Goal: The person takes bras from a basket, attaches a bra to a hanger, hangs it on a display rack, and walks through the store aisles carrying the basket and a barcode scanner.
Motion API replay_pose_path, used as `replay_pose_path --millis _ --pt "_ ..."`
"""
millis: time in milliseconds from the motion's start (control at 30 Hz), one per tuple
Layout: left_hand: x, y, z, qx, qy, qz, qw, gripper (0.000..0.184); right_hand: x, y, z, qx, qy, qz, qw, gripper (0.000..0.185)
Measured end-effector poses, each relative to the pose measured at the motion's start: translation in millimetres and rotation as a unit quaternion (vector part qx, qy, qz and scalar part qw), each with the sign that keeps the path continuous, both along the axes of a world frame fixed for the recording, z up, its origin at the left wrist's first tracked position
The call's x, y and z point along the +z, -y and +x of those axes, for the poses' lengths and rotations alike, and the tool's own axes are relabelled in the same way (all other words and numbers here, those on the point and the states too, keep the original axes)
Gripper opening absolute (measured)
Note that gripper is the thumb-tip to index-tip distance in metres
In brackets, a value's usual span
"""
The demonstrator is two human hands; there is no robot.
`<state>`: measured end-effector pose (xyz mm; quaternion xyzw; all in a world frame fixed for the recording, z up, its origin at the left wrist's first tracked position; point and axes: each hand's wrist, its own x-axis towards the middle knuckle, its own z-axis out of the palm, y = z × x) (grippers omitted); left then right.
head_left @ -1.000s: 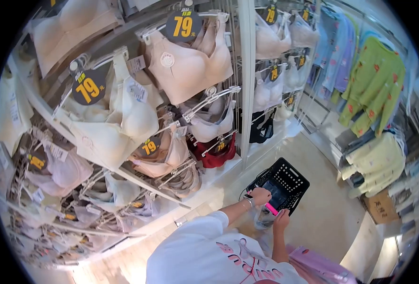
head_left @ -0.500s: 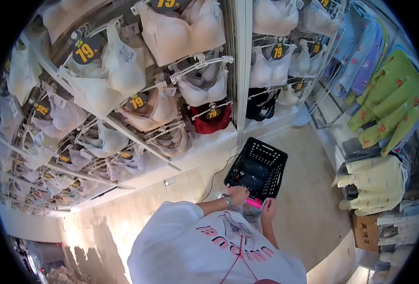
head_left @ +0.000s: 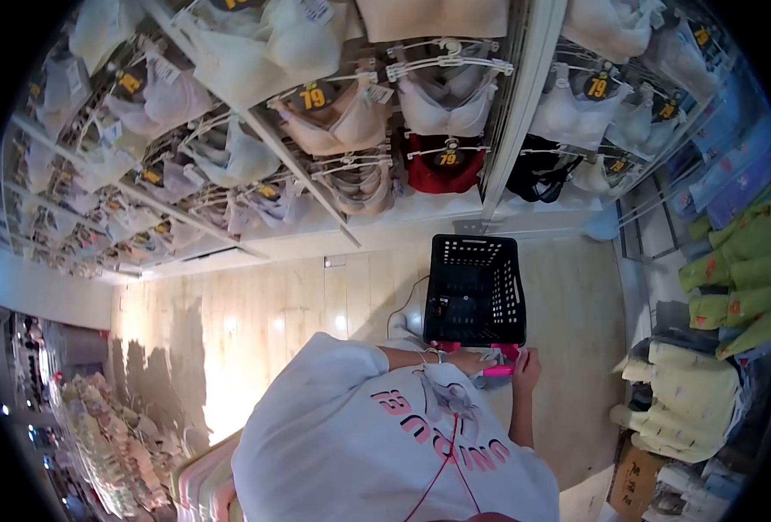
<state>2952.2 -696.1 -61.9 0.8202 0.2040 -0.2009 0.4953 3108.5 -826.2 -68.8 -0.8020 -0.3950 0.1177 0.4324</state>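
A black plastic shopping basket (head_left: 477, 335) with perforated sides stands in front of me, its long side pointing away. Its pink handle (head_left: 497, 371) is folded down on the near side. My left hand (head_left: 465, 360), with a bracelet on the wrist, is closed at the left part of this handle; its fingertips are partly hidden. A small greyish thing (head_left: 490, 355) shows between my hands, too unclear to name. My right hand (head_left: 527, 365) is closed around the right end of the handle. Inside the basket, a small dark object (head_left: 440, 304) lies along the left wall.
Racks of bras (head_left: 342, 122) on hangers with round price tags line the wall ahead and left. On the right hang green printed pyjamas (head_left: 734, 278) and pale yellow ones (head_left: 690, 400), above a cardboard box (head_left: 636, 478). A cable (head_left: 403, 304) runs along the wooden floor (head_left: 316, 296).
My view has turned, so the racks sit further right and higher. The basket now looks squarer to me. My left hand has shifted right, closer to my right hand, which stays on the handle.
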Motion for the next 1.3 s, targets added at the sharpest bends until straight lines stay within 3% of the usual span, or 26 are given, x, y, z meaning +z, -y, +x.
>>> replay_pose_path --millis 167,267,467,567,700,800,900,1033,1133,1167,1267,1300 --pt "12 1 13 -0.073 0.006 -0.069 0.995 0.068 -7 -8 22 -0.014 0.033 0.038 0.999 0.021" --pt "17 2 23 -0.077 0.01 -0.103 0.992 0.075 -26 -3 41 -0.007 0.016 -0.023 1.0 0.023" --pt "23 16 42 -0.006 0.026 -0.171 0.985 0.095 -5 -28 65 0.002 0.03 0.03 0.999 0.027" --pt "18 23 58 0.063 0.036 -0.243 0.967 0.114 1 -49 79 0.012 -0.022 0.017 1.0 0.028" --pt "-24 35 78 0.167 0.092 -0.255 0.948 0.105 -8 -80 101 0.065 -0.008 -0.033 0.997 0.026" --pt "36 12 70 0.191 0.091 -0.305 0.929 0.097 -17 -114 112 0.098 0.02 -0.057 0.993 0.025" --pt "8 8 74 0.263 0.146 -0.314 0.9 0.088 -16 -150 102 0.125 0.023 -0.026 0.992 0.023" --pt "12 -26 54 0.232 0.14 -0.321 0.908 0.079 -17 -182 84 0.158 0.003 -0.001 0.987 0.021" --pt "-12 -42 37 0.252 0.145 -0.201 0.936 0.082 -37 -206 70 0.178 -0.002 -0.005 0.984 0.019" --pt "-40 -38 35 0.313 0.232 -0.115 0.914 0.079 -36 -215 60 0.181 -0.004 -0.008 0.983 0.018" --pt "-31 -59 7 0.341 0.21 -0.157 0.903 0.088 -28 -239 34 0.213 -0.048 -0.014 0.976 0.017" --pt "-15 -72 -6 0.333 0.16 -0.241 0.898 0.087 -26 -249 26 0.226 -0.002 -0.004 0.974 0.017"
